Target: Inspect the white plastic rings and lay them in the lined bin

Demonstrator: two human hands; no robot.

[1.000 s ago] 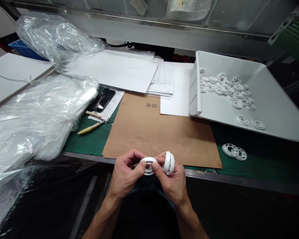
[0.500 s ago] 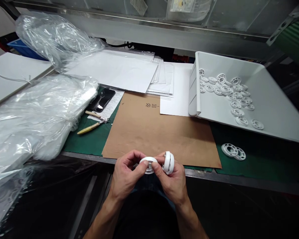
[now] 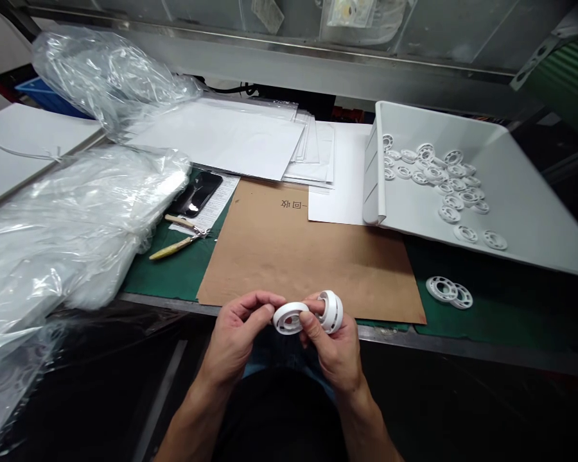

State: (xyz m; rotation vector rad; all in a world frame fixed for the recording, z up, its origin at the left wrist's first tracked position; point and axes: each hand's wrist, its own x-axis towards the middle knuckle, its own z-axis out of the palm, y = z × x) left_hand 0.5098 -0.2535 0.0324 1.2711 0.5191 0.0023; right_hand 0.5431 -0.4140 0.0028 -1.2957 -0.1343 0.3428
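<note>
Above the front edge of the bench, both hands meet at a white plastic ring (image 3: 282, 326) with openings around its centre. My left hand (image 3: 234, 337) pinches the ring's left rim between thumb and fingers. My right hand (image 3: 336, 353) grips its right side with the thumb, while more white rings (image 3: 334, 312) sit stacked on edge around a finger of that hand. Part of that stack is hidden by the hand. To the right, two white rings (image 3: 442, 289) overlap on the green bench top.
A grey bin (image 3: 534, 212) with several white rings lies tilted at the right. Brown cardboard (image 3: 289, 256) covers the bench middle, with white sheets (image 3: 231, 138) behind. Pliers (image 3: 176, 247), a black phone (image 3: 200, 192) and clear plastic bags (image 3: 77, 218) are at the left.
The ring between my hands has turned to show more of its face. My left thumb has slid outward to the rim, and the stacked rings have tilted slightly.
</note>
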